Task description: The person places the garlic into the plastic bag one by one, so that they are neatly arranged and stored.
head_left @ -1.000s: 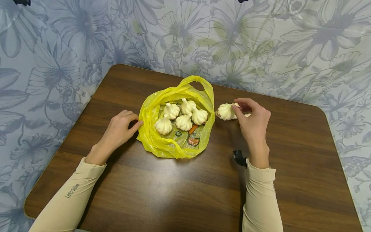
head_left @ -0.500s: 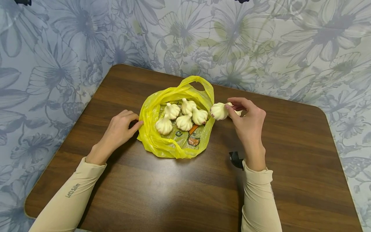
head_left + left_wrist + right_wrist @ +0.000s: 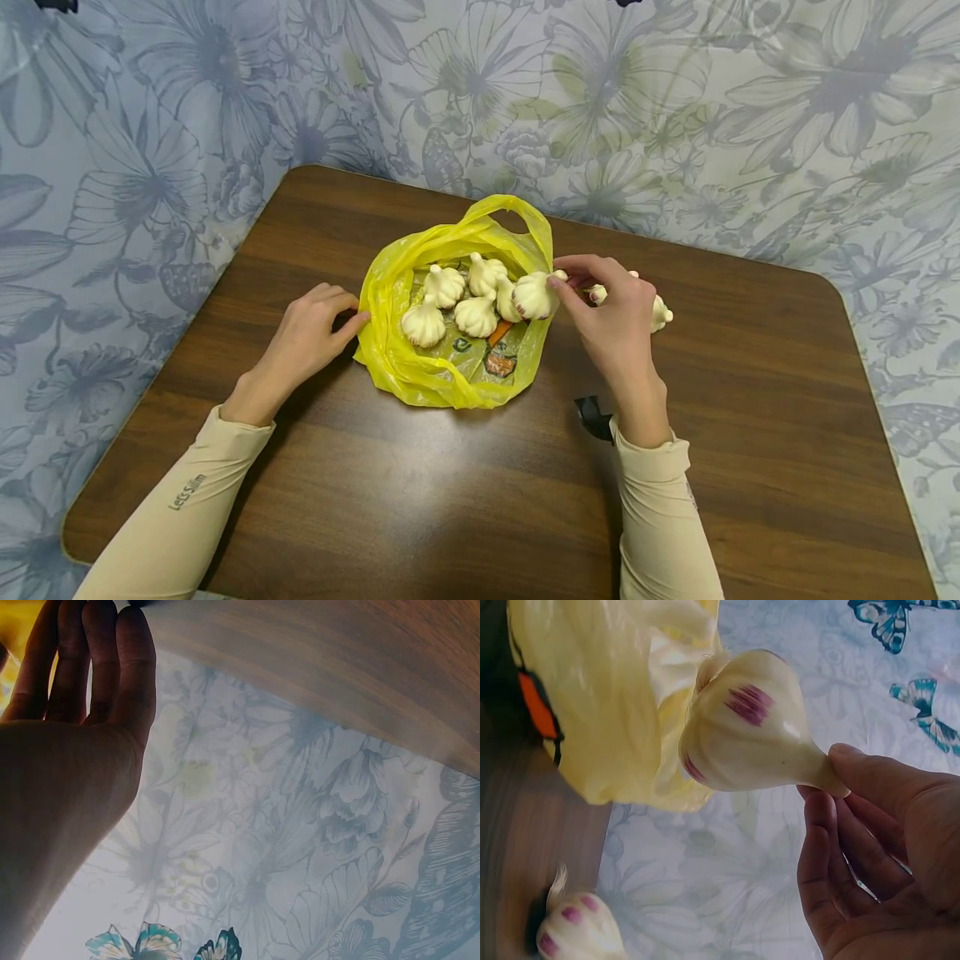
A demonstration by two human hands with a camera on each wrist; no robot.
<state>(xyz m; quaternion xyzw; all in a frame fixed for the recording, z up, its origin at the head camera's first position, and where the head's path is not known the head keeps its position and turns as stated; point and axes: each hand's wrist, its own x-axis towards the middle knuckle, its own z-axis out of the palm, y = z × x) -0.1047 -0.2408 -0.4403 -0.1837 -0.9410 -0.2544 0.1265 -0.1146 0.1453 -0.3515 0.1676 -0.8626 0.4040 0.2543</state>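
A yellow plastic bag (image 3: pixel 390 367) lies with its mouth spread wide and several white garlic bulbs (image 3: pixel 423 325) inside. My left hand (image 3: pixel 303 342) pinches the bag's left rim between thumb and fingers; in the left wrist view its fingers (image 3: pixel 101 667) reach toward the yellow plastic. With thumb and fingertips, my right hand (image 3: pixel 615 321) grips a garlic bulb (image 3: pixel 534 296) by its stem, over the bag's right rim. Purple patches show on this held bulb (image 3: pixel 746 724) in the right wrist view. More garlic (image 3: pixel 660 315) on the table is partly hidden behind the right hand.
The brown wooden table (image 3: pixel 450 517) has rounded corners and meets flowered wall covering (image 3: pixel 480 92) at the back. A bag handle loop (image 3: pixel 517 204) stands up at the bag's far side. A black strap piece (image 3: pixel 592 417) juts from the right wrist.
My right hand has carried the garlic bulb leftward from the table to above the bag's right rim. Garlic behind that hand has come into view. The left hand and bag stayed put.
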